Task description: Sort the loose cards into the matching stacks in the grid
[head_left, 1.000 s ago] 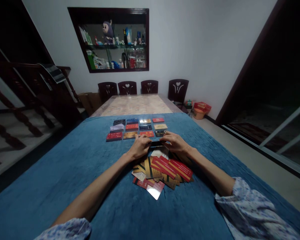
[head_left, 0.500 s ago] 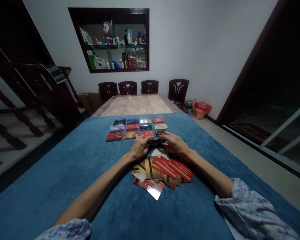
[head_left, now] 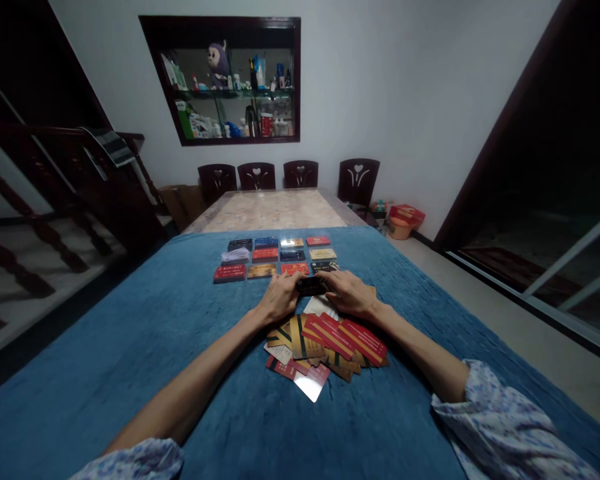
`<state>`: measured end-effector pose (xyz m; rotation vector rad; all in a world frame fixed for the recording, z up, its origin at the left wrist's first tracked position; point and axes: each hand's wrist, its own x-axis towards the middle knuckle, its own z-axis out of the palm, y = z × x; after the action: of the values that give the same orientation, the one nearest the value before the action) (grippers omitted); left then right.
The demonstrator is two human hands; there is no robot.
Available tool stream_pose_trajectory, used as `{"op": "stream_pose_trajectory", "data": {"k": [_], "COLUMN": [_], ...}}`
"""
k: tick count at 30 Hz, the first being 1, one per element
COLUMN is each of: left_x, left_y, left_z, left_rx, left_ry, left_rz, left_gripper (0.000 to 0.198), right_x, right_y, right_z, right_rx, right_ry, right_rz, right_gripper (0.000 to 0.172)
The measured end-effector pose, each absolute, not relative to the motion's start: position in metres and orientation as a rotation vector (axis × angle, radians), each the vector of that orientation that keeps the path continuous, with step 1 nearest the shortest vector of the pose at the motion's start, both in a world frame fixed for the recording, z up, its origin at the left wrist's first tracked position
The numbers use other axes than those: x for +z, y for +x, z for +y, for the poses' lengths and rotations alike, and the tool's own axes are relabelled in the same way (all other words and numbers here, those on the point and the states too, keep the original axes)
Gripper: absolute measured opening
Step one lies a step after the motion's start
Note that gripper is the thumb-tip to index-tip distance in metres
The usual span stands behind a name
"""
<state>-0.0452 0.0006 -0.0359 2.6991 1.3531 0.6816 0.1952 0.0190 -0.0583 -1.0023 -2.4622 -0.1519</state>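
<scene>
Between my two hands I hold a black card (head_left: 311,286), or a small stack of such cards; its thickness is hard to make out. My left hand (head_left: 280,297) grips the left end, with fingers closed. At the other end my right hand (head_left: 349,292) pinches it. Just below lies a loose heap of cards: red cards (head_left: 363,340), gold-and-black cards (head_left: 304,339) and a white card (head_left: 313,385). Beyond my hands are neat rows of card stacks, among them a red stack (head_left: 230,273), a gold stack (head_left: 262,271) and a black stack (head_left: 325,267) close to my right fingers.
A blue cloth (head_left: 220,413) covers the near part of the table, with a marbled tabletop (head_left: 285,208) past it. Several dark chairs (head_left: 359,181) stand at the far end. A wall shelf (head_left: 235,93) holds bottles and a plush toy. An orange bucket (head_left: 400,228) sits on the floor.
The black card between my hands has tilted, so more of its face shows. My hands have barely moved; the heap and the stacks lie as before.
</scene>
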Motion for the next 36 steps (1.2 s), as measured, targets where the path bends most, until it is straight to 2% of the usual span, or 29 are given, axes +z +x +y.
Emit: {"op": "stream_pose_trajectory", "data": {"k": [13,23,29,36], "left_x": [-0.034,-0.027,-0.019,-0.011], "left_y": [-0.036,-0.037,-0.03,-0.02], "left_z": [0.003,0.008,0.009,0.017], "left_rx": [0.808,0.958,0.906,0.838], "left_ry": [2.617,2.511,2.578,2.714], "left_rz": [1.374,1.357,1.412,1.448], "left_gripper": [0.044,0.048,0.043,0.053], "right_x": [-0.047,-0.04,-0.032,-0.024], "right_y": [0.191,0.196,0.203,0.217], "right_z": [0.017,0.016,0.016,0.031], "right_rx": [-0.393,-0.405,-0.436,-0.408], "right_ry": [-1.048,-1.003,-1.029,-0.998], "right_rz": [-2.441,-2.344,-2.306,-2.371], "right_gripper": [0.061,0.043,0.047,0.058]}}
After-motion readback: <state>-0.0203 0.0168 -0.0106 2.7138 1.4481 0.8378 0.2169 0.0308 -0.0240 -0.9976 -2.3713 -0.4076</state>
